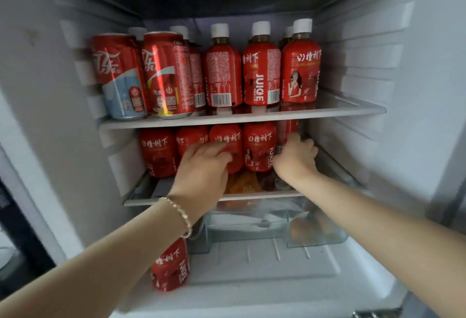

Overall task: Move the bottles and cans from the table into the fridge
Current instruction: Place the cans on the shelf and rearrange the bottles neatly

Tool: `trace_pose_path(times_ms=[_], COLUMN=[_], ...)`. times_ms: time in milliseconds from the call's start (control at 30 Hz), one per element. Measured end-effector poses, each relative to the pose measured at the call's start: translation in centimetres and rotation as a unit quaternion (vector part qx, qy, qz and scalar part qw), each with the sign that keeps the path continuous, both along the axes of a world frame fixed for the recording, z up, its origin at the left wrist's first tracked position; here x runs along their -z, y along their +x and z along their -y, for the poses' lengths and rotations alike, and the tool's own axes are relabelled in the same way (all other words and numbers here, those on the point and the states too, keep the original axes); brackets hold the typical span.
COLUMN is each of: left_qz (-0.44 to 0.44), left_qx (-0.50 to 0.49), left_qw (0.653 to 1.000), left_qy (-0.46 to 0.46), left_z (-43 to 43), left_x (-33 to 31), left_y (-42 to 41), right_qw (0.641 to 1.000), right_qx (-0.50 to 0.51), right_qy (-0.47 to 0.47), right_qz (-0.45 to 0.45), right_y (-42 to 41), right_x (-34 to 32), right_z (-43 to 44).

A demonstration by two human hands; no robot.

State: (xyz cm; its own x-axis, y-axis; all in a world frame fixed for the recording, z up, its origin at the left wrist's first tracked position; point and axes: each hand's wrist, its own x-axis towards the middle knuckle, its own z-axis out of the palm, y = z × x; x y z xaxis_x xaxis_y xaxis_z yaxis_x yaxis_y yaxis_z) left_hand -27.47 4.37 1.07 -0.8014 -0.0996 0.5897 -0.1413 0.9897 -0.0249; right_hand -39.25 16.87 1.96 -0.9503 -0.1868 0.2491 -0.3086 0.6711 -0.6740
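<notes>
I look into an open fridge. Its upper shelf (353,110) carries two red cola cans (166,75) at the left and several red juice bottles (262,75) with white caps. On the lower shelf (141,199) stands a row of the same red juice bottles (157,151). My left hand (204,168) is wrapped around one bottle (228,138) in the middle of that row. My right hand (295,158) grips the rightmost bottle (287,131), mostly hidden behind the fingers. One more red juice bottle (171,264) stands on the fridge floor under my left forearm.
A clear plastic drawer (317,229) sits below the lower shelf with some food inside. Orange packets (242,181) show through the glass behind the bottles. White fridge walls close in on both sides. The white floor (264,262) lies in front of the drawer.
</notes>
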Motion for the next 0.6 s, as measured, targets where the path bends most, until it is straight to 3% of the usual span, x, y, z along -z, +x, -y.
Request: trace_pose_path(times_ms=[100, 167, 233, 300, 400, 500, 600], left_qz=[-0.074, -0.05, 0.017, 0.081, 0.098, 0.069, 0.074], left_qx=[-0.04, -0.104, -0.173, -0.211, -0.202, -0.161, -0.177], left_qw=[0.992, 0.986, 0.975, 0.96, 0.949, 0.935, 0.949], left_qy=[0.093, 0.122, 0.137, 0.164, 0.223, 0.307, 0.249], left_z=[1.1, 1.6, 2.2, 2.6, 3.6, 4.4, 3.9], left_x=[0.7, 1.4, 2.6, 3.8, 5.1, 5.2, 5.1], left_y=[5.2, 7.8, 9.2, 9.8, 10.1, 9.7, 9.3], right_qw=[0.97, 0.947, 0.932, 0.912, 0.895, 0.906, 0.912], right_qx=[-0.176, -0.296, -0.354, -0.386, -0.422, -0.401, -0.39], right_qy=[-0.114, -0.063, 0.061, 0.132, 0.115, 0.055, 0.023], right_qz=[-0.124, -0.107, -0.039, 0.045, 0.09, 0.122, 0.126], right_y=[6.2, 9.9, 12.8, 14.2, 14.6, 14.5, 14.2], right_x=[1.6, 2.9, 4.7, 6.3, 8.4, 9.7, 10.6], right_z=[-0.2, 0.7, 2.3, 4.0, 6.6, 7.5, 7.0])
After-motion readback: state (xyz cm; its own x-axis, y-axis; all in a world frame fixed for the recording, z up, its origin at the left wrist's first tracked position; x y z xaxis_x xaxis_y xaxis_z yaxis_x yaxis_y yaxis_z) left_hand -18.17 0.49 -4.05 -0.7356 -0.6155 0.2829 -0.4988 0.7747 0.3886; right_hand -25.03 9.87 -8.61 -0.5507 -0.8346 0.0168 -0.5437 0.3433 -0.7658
